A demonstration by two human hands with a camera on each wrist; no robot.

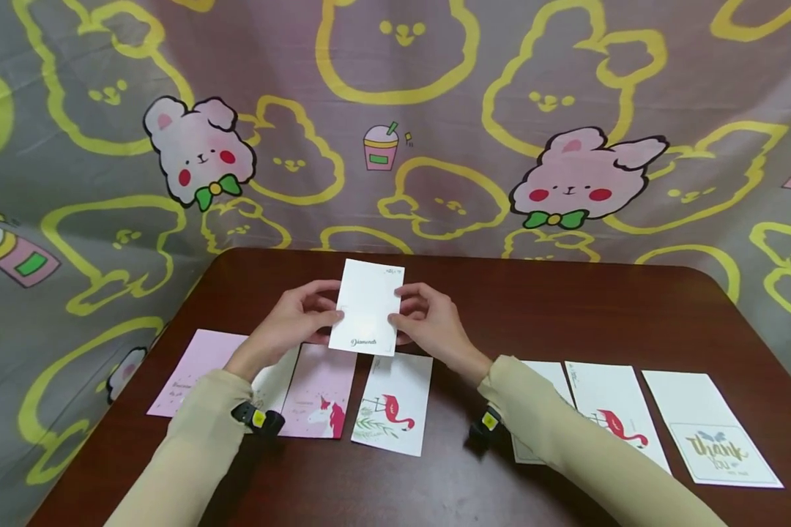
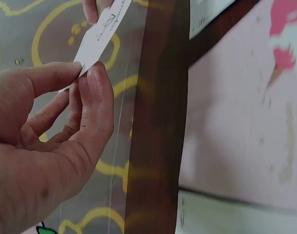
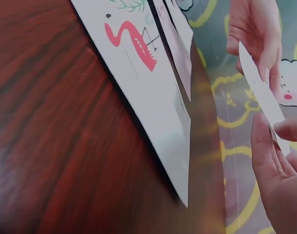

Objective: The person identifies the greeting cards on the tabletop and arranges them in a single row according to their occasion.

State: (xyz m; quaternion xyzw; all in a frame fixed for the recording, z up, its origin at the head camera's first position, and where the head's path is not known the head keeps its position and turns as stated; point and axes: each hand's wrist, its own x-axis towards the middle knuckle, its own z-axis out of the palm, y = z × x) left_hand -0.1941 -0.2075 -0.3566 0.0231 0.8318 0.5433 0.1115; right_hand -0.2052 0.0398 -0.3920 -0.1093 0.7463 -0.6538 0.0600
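Note:
A white greeting card [image 1: 367, 304] with small dark lettering along its bottom edge is held up over the table by both hands. My left hand [image 1: 301, 313] pinches its left edge between thumb and fingers, which the left wrist view shows close up on the card [image 2: 96, 41]. At the opposite edge my right hand [image 1: 433, 322] pinches it the same way. In the right wrist view the card [image 3: 262, 95] appears almost edge-on between the two hands. Just below it on the table lies a flamingo card [image 1: 395, 406].
To the left lie a pink card [image 1: 191, 366], a white card partly behind the left wrist, and a pink unicorn card [image 1: 319, 395]. On the right are a partly covered white card [image 1: 540, 373], another flamingo card [image 1: 606, 388] and a thank-you card [image 1: 715, 439]. A patterned curtain [image 1: 435, 124] hangs behind the brown table [image 1: 461, 479].

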